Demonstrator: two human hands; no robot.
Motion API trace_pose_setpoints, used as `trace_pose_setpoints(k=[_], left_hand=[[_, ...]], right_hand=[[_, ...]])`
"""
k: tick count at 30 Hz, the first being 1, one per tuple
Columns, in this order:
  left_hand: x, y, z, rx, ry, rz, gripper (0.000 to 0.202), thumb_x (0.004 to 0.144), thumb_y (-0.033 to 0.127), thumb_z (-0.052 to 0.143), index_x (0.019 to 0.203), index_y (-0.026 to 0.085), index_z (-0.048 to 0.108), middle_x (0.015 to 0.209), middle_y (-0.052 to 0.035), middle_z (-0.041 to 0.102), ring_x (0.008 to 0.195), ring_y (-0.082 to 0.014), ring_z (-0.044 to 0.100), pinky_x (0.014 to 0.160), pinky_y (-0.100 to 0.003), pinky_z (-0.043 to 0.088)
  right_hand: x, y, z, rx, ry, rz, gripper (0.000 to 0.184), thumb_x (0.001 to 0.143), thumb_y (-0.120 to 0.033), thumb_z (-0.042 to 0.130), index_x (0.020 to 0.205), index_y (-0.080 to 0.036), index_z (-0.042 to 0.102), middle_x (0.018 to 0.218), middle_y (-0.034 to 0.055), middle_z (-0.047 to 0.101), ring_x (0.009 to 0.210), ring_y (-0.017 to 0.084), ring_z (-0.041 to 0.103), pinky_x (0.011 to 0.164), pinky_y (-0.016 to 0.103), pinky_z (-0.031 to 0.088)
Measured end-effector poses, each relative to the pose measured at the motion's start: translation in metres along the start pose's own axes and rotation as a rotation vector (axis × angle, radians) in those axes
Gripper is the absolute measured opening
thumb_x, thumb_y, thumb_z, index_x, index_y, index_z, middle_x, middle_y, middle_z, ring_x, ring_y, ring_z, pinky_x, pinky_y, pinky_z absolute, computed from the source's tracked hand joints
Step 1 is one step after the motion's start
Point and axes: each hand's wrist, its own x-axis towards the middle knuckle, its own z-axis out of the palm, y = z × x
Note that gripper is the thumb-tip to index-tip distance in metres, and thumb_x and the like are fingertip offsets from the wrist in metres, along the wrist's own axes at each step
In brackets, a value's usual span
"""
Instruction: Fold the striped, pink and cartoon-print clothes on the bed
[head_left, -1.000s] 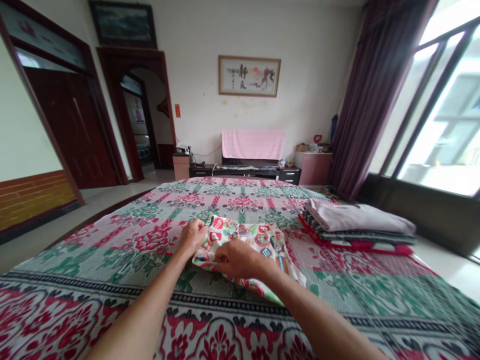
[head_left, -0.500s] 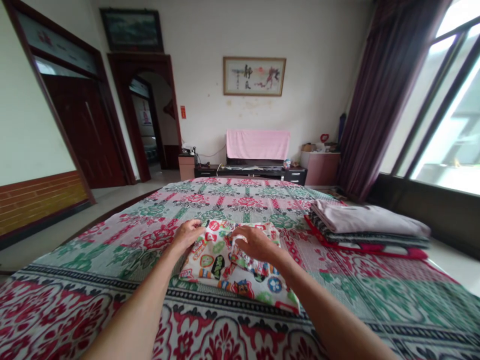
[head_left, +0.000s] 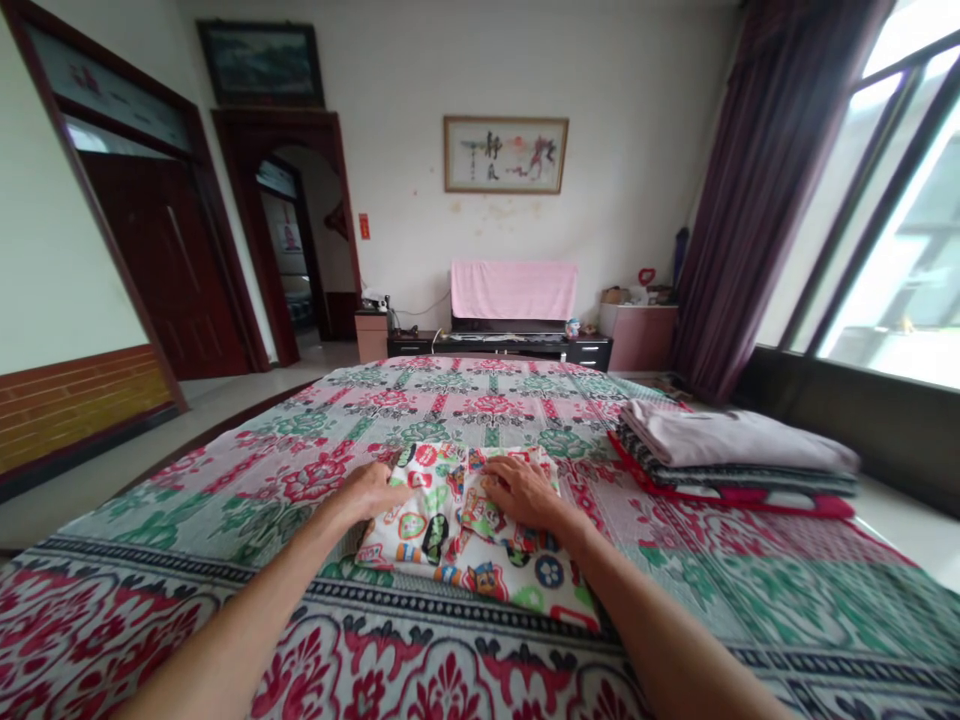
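A small white cloth with bright cartoon prints (head_left: 450, 540) lies folded on the flowered bedspread (head_left: 225, 500) in front of me. My left hand (head_left: 367, 490) rests flat on the cloth's left edge, fingers stretched out. Flat on the folded right half of the cloth lies my right hand (head_left: 521, 490), fingers spread and pressing down. Neither hand grips anything.
A stack of folded clothes (head_left: 735, 450), pale pink on top, sits on the bed at the right. Beyond the bed stand a low dark cabinet (head_left: 510, 345) with a pink towel over it, a doorway at the left and a window with a purple curtain (head_left: 757, 200) at the right.
My right hand carried a flap of the cloth over from the near edge and laid it down. Both hands have gone from pinching the cloth to lying flat on it.
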Motion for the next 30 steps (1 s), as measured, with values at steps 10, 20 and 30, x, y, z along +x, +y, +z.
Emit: trace_pose_setpoints(k=[10,20,30], left_hand=[[-0.023,0.002,-0.037,-0.009,-0.499,-0.084,0.054,0.058,0.068,0.061,0.060,0.014,0.060,0.052,-0.0036,0.061,0.039,-0.0093,0.048,0.037,-0.019,0.030],[-0.021,-0.026,-0.047,-0.145,-0.763,0.000,0.041,0.058,0.055,0.071,0.062,0.015,0.062,0.051,0.0000,0.061,0.037,-0.0071,0.049,0.037,-0.018,0.033],[-0.026,-0.016,-0.054,-0.060,-0.797,0.057,0.036,0.059,0.052,0.071,0.062,0.017,0.064,0.051,0.0016,0.058,0.040,-0.0077,0.051,0.039,-0.018,0.036]], right_hand=[[0.002,0.003,-0.002,0.026,0.010,0.017,0.032,0.086,-0.036,0.046,0.110,-0.025,0.064,0.122,0.0066,0.060,0.114,0.025,0.052,0.099,0.044,0.033],[0.084,-0.048,0.005,-0.017,0.032,-0.042,0.031,0.081,-0.013,0.045,0.096,-0.018,0.071,0.094,0.0062,0.070,0.087,0.016,0.062,0.080,0.024,0.042],[0.148,-0.089,0.054,0.047,-0.107,0.325,0.035,0.073,-0.042,0.061,0.087,-0.012,0.072,0.080,0.0141,0.071,0.090,0.026,0.064,0.072,0.028,0.048]])
